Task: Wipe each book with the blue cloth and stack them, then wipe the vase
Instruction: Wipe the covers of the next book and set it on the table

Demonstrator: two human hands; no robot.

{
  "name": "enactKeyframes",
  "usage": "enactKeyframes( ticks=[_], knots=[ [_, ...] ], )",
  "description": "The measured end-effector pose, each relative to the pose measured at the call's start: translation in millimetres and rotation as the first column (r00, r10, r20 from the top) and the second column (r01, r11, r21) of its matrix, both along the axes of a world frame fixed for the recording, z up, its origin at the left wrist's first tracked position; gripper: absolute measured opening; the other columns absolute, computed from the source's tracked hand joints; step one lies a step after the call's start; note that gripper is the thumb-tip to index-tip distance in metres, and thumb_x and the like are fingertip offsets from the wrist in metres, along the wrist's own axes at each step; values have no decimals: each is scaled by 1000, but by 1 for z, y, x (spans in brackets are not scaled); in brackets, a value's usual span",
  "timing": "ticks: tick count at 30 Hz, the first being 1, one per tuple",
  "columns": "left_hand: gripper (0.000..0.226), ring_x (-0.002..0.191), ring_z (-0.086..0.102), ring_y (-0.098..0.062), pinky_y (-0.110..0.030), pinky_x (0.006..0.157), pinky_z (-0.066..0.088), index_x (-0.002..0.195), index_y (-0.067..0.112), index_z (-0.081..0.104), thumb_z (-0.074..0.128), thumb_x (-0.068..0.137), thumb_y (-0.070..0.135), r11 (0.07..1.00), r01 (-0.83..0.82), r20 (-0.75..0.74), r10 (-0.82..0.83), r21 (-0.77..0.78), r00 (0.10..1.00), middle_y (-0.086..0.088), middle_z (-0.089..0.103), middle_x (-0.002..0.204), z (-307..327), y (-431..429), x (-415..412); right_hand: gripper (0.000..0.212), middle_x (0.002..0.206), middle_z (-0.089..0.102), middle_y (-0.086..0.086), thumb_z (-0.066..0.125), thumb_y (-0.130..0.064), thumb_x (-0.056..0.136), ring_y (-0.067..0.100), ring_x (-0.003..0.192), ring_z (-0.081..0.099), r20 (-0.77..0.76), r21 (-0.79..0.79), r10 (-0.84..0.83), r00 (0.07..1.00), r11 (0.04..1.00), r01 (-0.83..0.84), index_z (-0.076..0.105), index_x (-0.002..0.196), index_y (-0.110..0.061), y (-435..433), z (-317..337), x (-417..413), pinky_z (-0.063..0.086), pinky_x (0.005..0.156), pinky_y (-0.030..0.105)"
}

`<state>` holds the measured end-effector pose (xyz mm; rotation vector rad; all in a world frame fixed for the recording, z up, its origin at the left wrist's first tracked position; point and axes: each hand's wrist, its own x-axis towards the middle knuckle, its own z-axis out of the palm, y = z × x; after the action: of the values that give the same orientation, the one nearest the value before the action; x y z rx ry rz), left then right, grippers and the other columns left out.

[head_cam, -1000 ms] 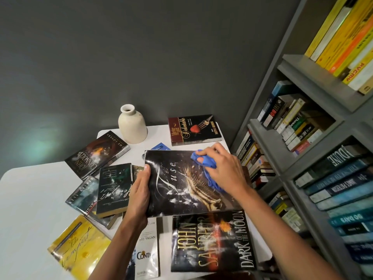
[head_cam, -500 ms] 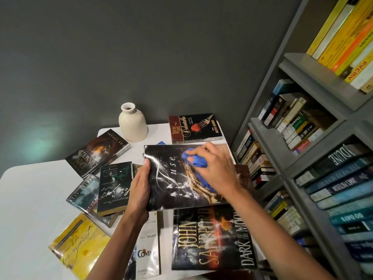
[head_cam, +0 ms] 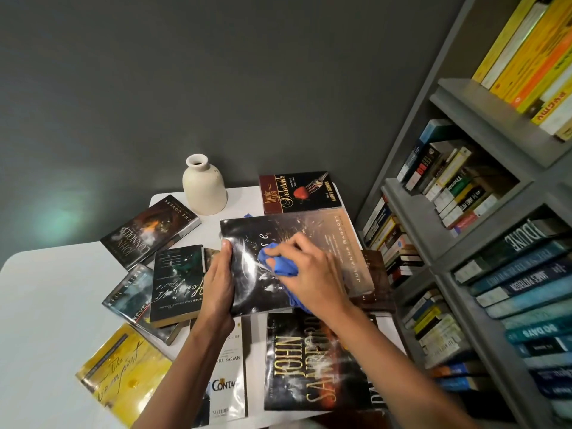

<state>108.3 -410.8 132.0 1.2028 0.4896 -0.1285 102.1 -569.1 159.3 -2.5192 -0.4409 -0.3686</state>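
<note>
A large dark glossy book point(head_cam: 325, 239) is held tilted above the table's middle. My left hand point(head_cam: 218, 283) grips its left edge, thumb on the cover. My right hand point(head_cam: 309, 274) holds a bunched blue cloth point(head_cam: 278, 264) and presses it on the cover's centre-left. A cream vase point(head_cam: 202, 185) stands upright at the back of the white table point(head_cam: 43, 305). Several other books lie flat around it: a dark red one point(head_cam: 297, 193) behind, a black one with gold lettering point(head_cam: 309, 363) in front, a yellow one point(head_cam: 123, 373) at front left.
A grey bookshelf point(head_cam: 483, 193) packed with books rises close on the right. A dark grey wall stands behind the table. Overlapping dark books point(head_cam: 148, 233) lie at the left, and a white book point(head_cam: 227, 385) lies under my left forearm.
My right hand and the cloth have slid left across the cover, from its upper right toward its centre-left. The book has tipped up slightly. My left hand keeps its grip.
</note>
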Motion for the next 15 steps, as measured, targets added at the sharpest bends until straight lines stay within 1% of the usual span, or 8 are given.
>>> enactKeyframes(
  ticks=[3, 5, 8, 9, 11, 13, 14, 15],
  knots=[
    [57, 110, 65, -33, -54, 101, 47, 113, 16, 69, 58, 85, 65, 1000, -6, -8, 6, 6, 1000, -16, 69, 116, -5, -1, -4, 23, 89, 53, -10, 60, -44, 86, 5, 62, 52, -30, -13, 68, 997, 998, -68, 67, 104, -31, -21, -7, -8, 42, 55, 17],
    [55, 114, 63, -33, -54, 104, 45, 115, 17, 68, 56, 87, 62, 1000, -22, 6, 23, -15, 1000, -14, 69, 119, -9, -1, -5, 28, 88, 52, -11, 53, -50, 86, 7, 62, 52, -2, -40, 0, 1000, 999, 0, 68, 101, -32, -41, -8, -8, 37, 54, 18],
    [86, 128, 55, -24, -51, 112, 37, 131, 21, 61, 62, 69, 80, 1000, -18, 73, 20, -22, 997, -3, 62, 134, -13, -8, -6, 20, 85, 52, -10, 67, -42, 82, 6, 62, 49, 36, -23, -101, 994, 995, 102, 69, 98, -29, -38, -4, -8, 31, 54, 11],
    [85, 127, 55, -22, -50, 112, 37, 131, 24, 61, 62, 67, 81, 999, -18, 86, 21, -28, 996, -1, 62, 134, -14, -12, -6, 21, 85, 53, -9, 70, -39, 81, 6, 62, 50, 44, -15, -102, 994, 995, 102, 69, 99, -29, -28, -4, -11, 36, 54, 11],
    [77, 124, 57, -21, -49, 111, 38, 124, 29, 65, 59, 68, 82, 1000, -25, 89, 26, -9, 996, 0, 64, 130, -21, -18, -5, 23, 87, 54, -7, 70, -37, 81, 6, 61, 52, 45, -4, -74, 996, 997, 74, 68, 103, -29, -8, -8, -22, 46, 54, 16],
    [75, 124, 57, -19, -46, 110, 39, 122, 28, 66, 59, 69, 82, 999, -37, 81, 38, -7, 996, 1, 65, 129, -19, -26, -6, 24, 88, 55, -6, 71, -35, 81, 7, 61, 54, 26, -21, -78, 997, 997, 78, 68, 103, -28, -2, -13, -29, 45, 54, 14],
    [70, 122, 58, -13, -38, 109, 40, 121, 26, 65, 58, 74, 78, 999, -43, 90, 43, 1, 995, 4, 65, 127, -16, -29, -8, 24, 89, 56, -5, 73, -33, 79, 7, 62, 54, 11, -11, -130, 991, 991, 130, 68, 102, -26, -6, -13, -28, 45, 55, 13],
    [56, 114, 59, 0, -24, 103, 43, 117, 25, 65, 55, 84, 70, 998, -56, 99, 54, 13, 994, 10, 66, 120, -14, -31, -9, 25, 91, 56, -5, 74, -31, 78, 8, 64, 54, -21, 15, -213, 977, 977, 214, 67, 101, -25, -12, -12, -24, 46, 55, 15]
  ],
)
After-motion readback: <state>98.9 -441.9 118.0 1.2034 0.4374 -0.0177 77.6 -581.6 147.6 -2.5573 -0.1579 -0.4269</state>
